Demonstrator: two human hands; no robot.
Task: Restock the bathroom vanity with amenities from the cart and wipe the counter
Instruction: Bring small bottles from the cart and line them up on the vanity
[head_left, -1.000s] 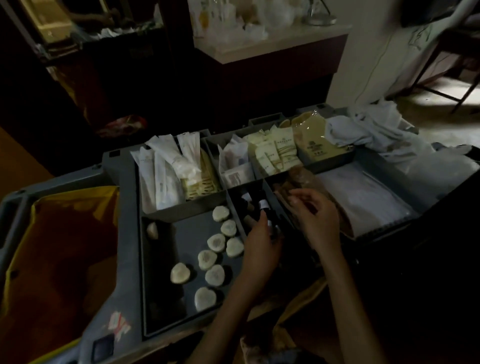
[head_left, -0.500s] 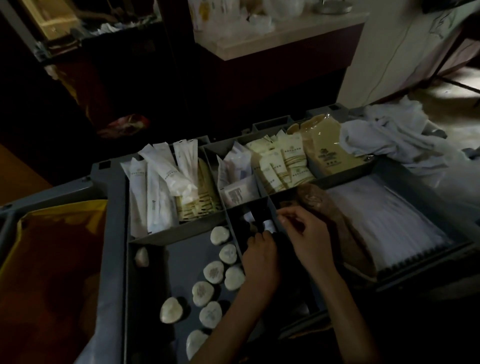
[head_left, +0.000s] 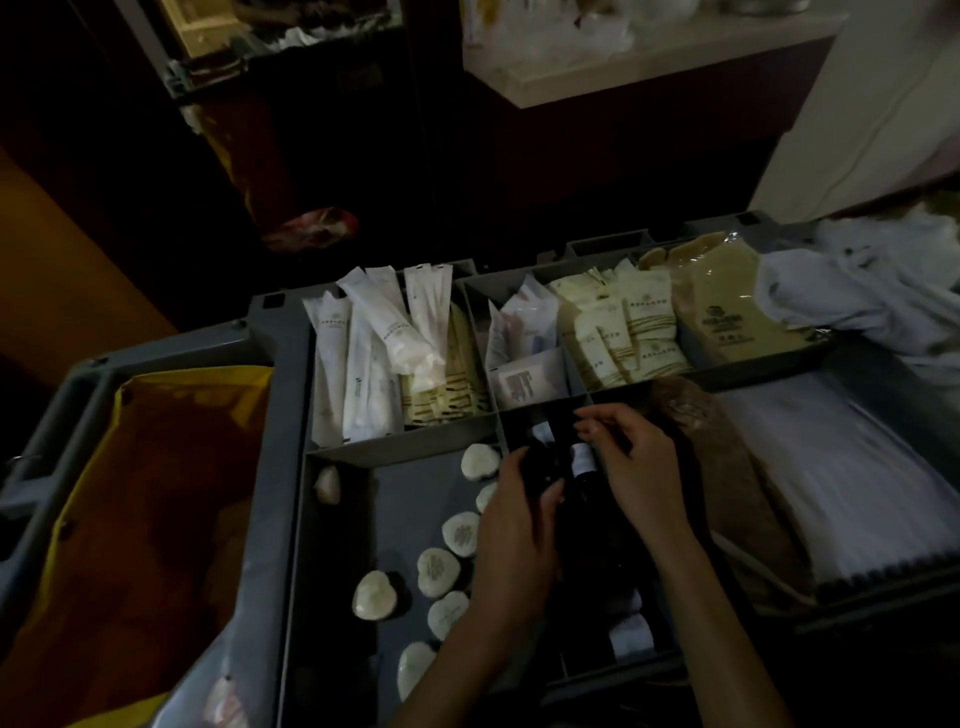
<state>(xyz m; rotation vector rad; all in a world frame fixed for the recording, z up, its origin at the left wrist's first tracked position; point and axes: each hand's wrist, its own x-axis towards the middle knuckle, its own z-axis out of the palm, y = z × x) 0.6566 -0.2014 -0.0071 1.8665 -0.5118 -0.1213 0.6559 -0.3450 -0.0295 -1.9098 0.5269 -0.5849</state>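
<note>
Gray cart (head_left: 275, 415) under both hands. Yellow bag (head_left: 156, 493) far left of left hand (head_left: 511, 525). White packets (head_left: 363, 374) beyond it, round soaps (head_left: 438, 571) just left. Left hand curls around dark bottle (head_left: 540, 467) in middle compartment. Right hand (head_left: 639, 467) alongside, fingers bent over labelled bottle (head_left: 583, 457); grip unclear in dim light.

1. Honestly nothing is properly readable, it's too dim and blurry.
2. Long white sachets (head_left: 363, 358): small logo and a line of print, illegible.
3. Cream packets (head_left: 628, 338): a row of characters above stripes, can't make them out.
4. Tan pouch (head_left: 727, 317): dark emblem with text lines under it, unreadable.
5. Small white packet (head_left: 524, 384): barcode-like block.
6. Soaps (head_left: 460, 532): faint stamped mark.
7. Dark bottle (head_left: 583, 457): white label, print too small.
</note>
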